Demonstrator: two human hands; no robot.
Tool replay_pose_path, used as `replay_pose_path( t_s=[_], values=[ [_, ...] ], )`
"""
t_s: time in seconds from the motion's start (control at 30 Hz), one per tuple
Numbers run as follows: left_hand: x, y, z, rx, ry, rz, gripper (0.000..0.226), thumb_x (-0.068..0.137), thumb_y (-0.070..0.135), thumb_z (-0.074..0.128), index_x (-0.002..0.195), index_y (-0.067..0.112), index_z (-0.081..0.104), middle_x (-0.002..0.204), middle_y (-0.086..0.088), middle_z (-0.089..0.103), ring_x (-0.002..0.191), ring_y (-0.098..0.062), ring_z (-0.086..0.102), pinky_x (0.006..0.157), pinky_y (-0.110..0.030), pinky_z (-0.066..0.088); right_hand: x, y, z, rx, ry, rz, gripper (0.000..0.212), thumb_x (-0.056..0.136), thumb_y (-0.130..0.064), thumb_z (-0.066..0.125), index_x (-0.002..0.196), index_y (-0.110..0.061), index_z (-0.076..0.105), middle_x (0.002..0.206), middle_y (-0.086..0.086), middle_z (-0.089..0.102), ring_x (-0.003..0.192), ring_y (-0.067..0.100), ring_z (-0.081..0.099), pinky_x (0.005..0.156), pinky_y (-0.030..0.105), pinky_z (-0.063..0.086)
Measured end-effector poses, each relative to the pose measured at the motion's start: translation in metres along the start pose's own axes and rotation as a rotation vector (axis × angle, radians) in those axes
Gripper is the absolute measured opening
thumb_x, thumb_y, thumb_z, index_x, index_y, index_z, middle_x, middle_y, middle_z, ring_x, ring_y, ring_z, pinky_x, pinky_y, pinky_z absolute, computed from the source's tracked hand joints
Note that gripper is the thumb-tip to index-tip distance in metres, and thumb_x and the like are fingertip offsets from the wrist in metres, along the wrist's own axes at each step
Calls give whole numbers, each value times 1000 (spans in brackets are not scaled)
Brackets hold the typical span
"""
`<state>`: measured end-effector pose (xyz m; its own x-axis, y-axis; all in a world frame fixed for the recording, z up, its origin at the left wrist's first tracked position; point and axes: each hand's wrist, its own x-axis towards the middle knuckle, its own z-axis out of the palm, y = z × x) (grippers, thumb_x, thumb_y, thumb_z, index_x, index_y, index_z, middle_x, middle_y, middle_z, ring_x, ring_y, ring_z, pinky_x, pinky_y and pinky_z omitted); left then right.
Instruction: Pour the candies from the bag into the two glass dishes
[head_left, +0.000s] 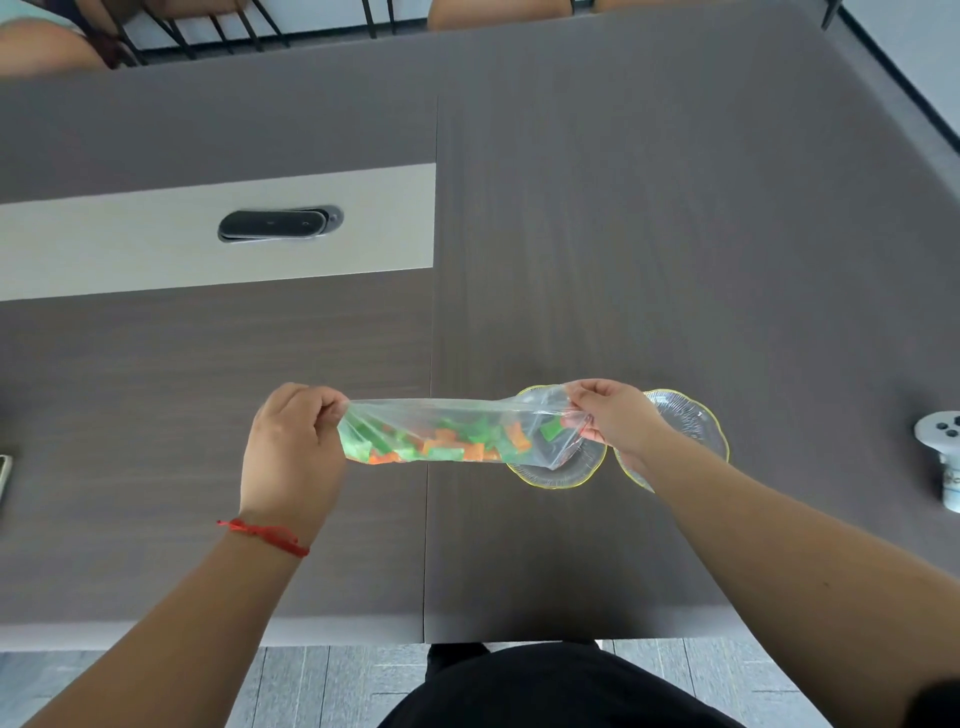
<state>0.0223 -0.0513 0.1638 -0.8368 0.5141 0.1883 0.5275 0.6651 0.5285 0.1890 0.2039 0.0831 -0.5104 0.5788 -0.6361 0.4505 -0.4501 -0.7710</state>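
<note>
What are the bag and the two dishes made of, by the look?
Bag: thin clear plastic film, glossy; it wrinkles and the candies show through. Dishes, nearer and farther: look like clear glass, ribbed, with wavy gold-tinted rims; the table's grain shows through them.

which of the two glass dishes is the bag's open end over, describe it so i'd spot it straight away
Start at the seam down the middle of the dark table and look just right of it, near the front edge. Two gold-rimmed glass dishes sit side by side there. It is the left dish, under the bag; the right dish lies behind the right hand.
</note>
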Motion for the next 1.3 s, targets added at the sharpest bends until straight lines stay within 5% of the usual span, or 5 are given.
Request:
replay_pose_path(
  t_s=[0.3,0.6,0.8,1.03,1.3],
  values=[
    [-3,11,-1,-31,12,3,15,88,1,52,85,7,65,87,0,58,86,-18,52,74,-24,34,8,2,-5,-50,31,-26,21,96,-19,57,109,-6,67,77,0,69,58,4,70,71,23,56],
    [2,6,2,0,-3,12,17,87,0,51,81,8,64,86,0,58,87,-24,54,74,-29,38,6,2,-4,-85,31,-37,15,97,-19,55,101,-12,68,82,1,70,61,4,70,64,18,55],
    [-1,5,1,4,18,-22,16,88,0,51,81,7,64,85,2,57,85,-21,52,73,-27,36,6,3,3,-100,49,-56,15,96,-19,56,87,-18,69,80,1,71,87,23,72,92,40,55],
    [-1,13,-8,-5,56,32,16,88,1,51,82,7,65,85,1,58,84,-19,52,73,-24,36,4,-1,6,-128,62,-83,15,95,-22,57,96,-15,70,77,-2,71,79,16,72,93,41,55],
    [-3,9,-7,-17,32,-41,16,88,2,52,82,9,65,85,2,57,85,-17,51,74,-24,34,3,-4,6,-195,63,-123,16,93,-23,59,83,-24,71,77,-2,73,94,26,72,93,46,54]
  ],
)
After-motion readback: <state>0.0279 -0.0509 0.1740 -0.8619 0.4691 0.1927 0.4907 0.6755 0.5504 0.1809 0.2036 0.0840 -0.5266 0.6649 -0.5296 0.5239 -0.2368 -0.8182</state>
